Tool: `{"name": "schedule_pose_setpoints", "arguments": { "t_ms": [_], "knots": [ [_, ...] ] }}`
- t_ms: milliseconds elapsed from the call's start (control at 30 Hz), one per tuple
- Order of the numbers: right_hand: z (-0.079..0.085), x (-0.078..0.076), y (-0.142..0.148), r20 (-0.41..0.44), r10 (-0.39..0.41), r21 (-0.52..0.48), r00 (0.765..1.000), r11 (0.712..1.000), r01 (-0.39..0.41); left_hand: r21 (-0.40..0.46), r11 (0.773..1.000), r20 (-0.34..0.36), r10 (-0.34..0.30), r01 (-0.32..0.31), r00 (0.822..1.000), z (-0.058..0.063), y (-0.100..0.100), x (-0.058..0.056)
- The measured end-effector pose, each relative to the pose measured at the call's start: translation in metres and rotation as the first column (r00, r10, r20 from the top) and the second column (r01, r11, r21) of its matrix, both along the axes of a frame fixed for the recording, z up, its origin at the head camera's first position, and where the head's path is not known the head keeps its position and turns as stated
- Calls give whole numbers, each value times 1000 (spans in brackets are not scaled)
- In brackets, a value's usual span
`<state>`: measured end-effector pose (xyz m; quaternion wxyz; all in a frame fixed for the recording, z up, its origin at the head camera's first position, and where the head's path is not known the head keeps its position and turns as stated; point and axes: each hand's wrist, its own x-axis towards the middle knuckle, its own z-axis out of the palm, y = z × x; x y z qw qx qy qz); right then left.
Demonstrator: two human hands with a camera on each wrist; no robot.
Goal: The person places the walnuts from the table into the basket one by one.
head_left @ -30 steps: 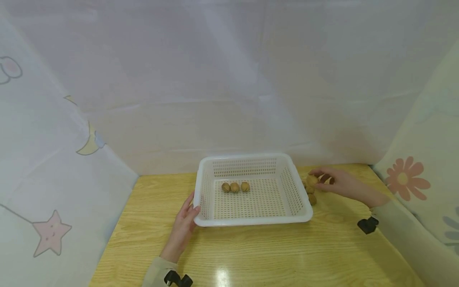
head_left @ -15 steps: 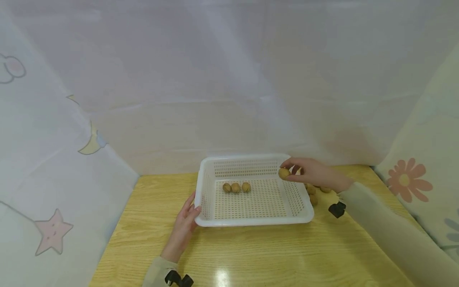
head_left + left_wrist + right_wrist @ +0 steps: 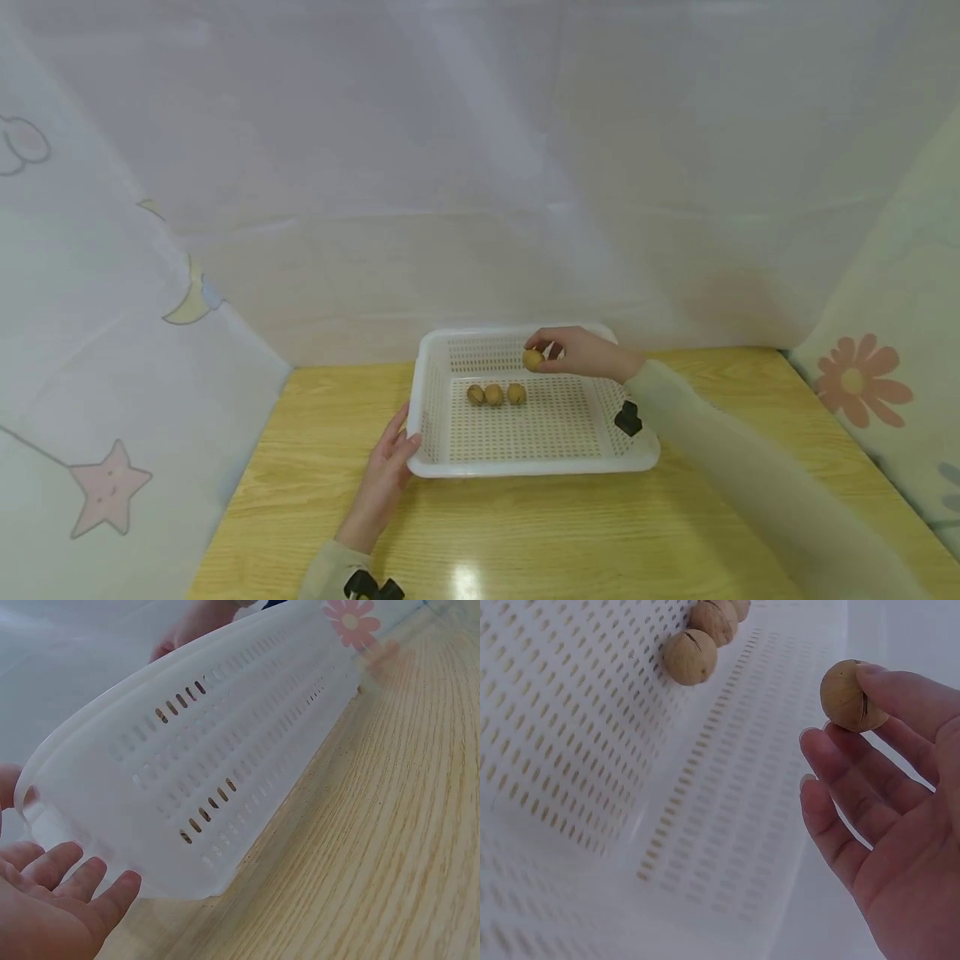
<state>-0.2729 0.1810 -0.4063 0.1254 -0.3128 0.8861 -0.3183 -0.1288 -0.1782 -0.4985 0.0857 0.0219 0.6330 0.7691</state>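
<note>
Held nut (image 3: pixel 845 697): pinched between thumb and fingers of the right hand (image 3: pixel 583 352), over the basket (image 3: pixel 532 467), clear of its floor.
Nut row (image 3: pixel 493 395): three on that floor, below and left of the right grip; long axis left to right.
Nearer hand: right.
Left hand (image 3: pixel 384 471): well left of that grip, holding the rim.

White slotted plastic basket (image 3: pixel 525 467), round tan nuts (image 3: pixel 847 697) with dark cracks.
Yellow wood-grain worktop (image 3: pixel 525 533); head view's pale cloth (image 3: pixel 480 167) carries a pink star (image 3: pixel 111 492) at eight o'clock, yellow crescent moon (image 3: pixel 190 304) at nine, coral-petalled flower (image 3: pixel 862 381) just past three.
</note>
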Motion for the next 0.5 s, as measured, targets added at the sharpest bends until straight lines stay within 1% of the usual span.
{"name": "schedule_pose_setpoints", "arguments": {
  "t_ms": [67, 200, 333, 500],
  "knots": [
    [-8, -7, -10, 37, -4, 6, 999, 1000, 4, -5, 1000, 5, 0, 0, 1000, 0, -1, 0],
    [-26, -17, -29, 56, -14, 47, 998, 999, 11, -7, 1000, 13, 3, -3, 1000, 1, -1, 1],
    [-42, -22, -44, 19, -40, 110, 999, 993, 38, -14, 1000, 6, 1, -1, 1000, 2, 0, 1],
    [-69, -34, -55, -28, -73, 144, 997, 987, 76, -9, 1000, 9, 2, -2, 1000, 1, 0, 1]
  ]
}}
